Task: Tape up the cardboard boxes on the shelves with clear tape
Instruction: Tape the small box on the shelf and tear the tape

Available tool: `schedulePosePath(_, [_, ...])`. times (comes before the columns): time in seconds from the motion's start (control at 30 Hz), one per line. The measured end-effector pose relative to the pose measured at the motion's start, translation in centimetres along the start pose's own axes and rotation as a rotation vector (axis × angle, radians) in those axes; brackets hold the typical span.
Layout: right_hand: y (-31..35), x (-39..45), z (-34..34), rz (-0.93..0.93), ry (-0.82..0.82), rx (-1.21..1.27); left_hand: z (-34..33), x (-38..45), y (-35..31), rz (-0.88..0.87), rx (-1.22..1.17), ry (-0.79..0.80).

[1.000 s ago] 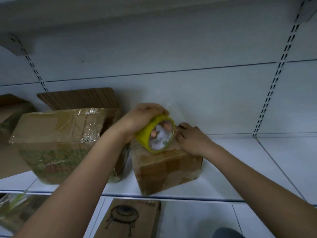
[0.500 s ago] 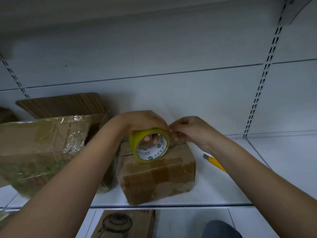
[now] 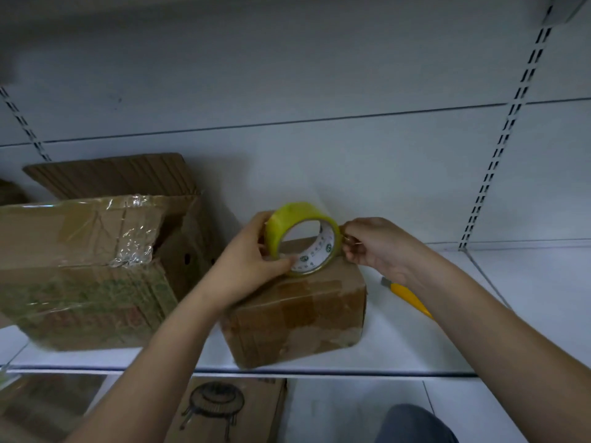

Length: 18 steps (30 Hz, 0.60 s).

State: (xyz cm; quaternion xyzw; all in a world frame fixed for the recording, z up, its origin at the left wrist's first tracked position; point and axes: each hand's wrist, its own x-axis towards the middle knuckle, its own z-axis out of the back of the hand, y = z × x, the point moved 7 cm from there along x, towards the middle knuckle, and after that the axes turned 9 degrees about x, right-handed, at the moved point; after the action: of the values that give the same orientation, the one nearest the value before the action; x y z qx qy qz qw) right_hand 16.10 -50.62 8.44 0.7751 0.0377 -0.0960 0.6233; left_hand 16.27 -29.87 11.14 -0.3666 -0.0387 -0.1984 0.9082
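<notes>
**Light roll, sticky end: hold the core, pinch the edge**

Head view: the left hand [image 3: 246, 266] has its grip curled round the tape roll [image 3: 302, 238] above the small cardboard box [image 3: 297, 311] on the shelf [image 3: 399, 350]. The right hand [image 3: 371, 247] pinches at the roll's edge. The film is likely thin and clingy.

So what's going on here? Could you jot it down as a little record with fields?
setting: white metal shelf
left hand: grips the tape roll, thumb inside the core
right hand: pinches at the roll's right edge, likely the tape end
small box: under the roll, patched with brown tape
big box: left, partly wrapped in clear film
knife: yellow, on the shelf behind the right forearm
</notes>
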Motion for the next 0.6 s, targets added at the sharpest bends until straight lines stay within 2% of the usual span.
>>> schedulePosePath(0.17, [-1.1,0.0,0.9,0.039,-0.010,0.081,-0.8,-0.3,1.4,0.096,0.066,-0.142])
schedulePosePath(0.33, [0.4,-0.7,5.4,0.087,-0.130,0.122,0.6,-1.5,0.2,0.021,0.015,-0.369])
schedulePosePath(0.47, [-0.7,-1.0,6.4,0.031,-0.125,0.058,0.7,-1.8,0.1,-0.024,0.040,-0.430])
schedulePosePath(0.6, [-2.9,-0.3,5.7,0.003,-0.124,0.099,0.3,-1.6,0.3,-0.020,0.016,-0.401])
